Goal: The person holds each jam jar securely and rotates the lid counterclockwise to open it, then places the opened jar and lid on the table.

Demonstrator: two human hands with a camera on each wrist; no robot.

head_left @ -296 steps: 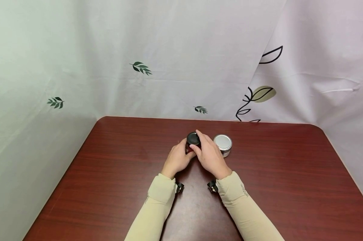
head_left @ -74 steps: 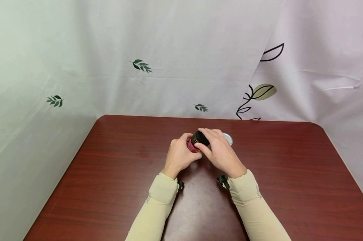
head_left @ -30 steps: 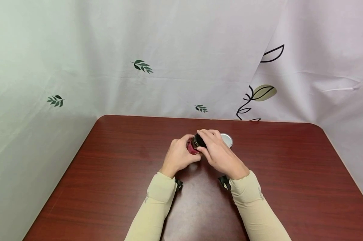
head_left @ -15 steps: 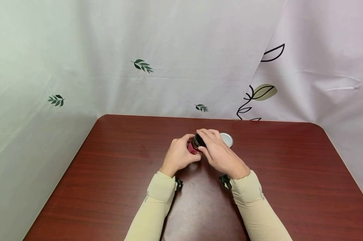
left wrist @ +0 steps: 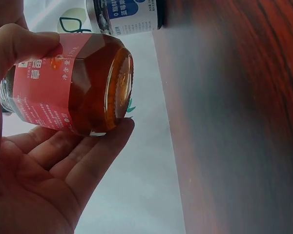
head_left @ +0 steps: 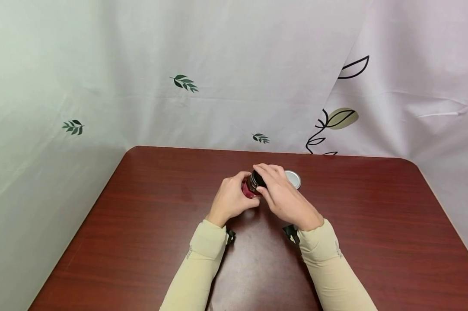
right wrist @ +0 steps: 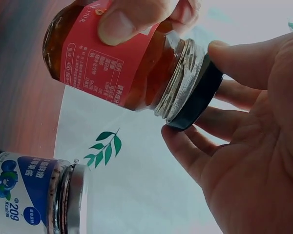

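Observation:
A glass jam jar with a red label and amber contents is held tilted above the table in my left hand, the thumb on its label. My right hand grips the black lid between thumb and fingers. In the right wrist view, the lid sits askew at the jar's mouth, and the glass threads show beside it. Whether the lid still touches the rim all round, I cannot tell. A second jar with a blueberry label and a silver lid stands behind my right hand, partly hidden in the head view.
The reddish-brown wooden table spreads out on both sides of the arms. Behind it and to the left hang pale curtains printed with leaves. A dark strapped device sits at the right wrist.
Since the earliest frame, the red-label jar has tipped to the right and the right hand has shifted right, covering more of the silver-lidded jar. Over the last second the hands barely moved.

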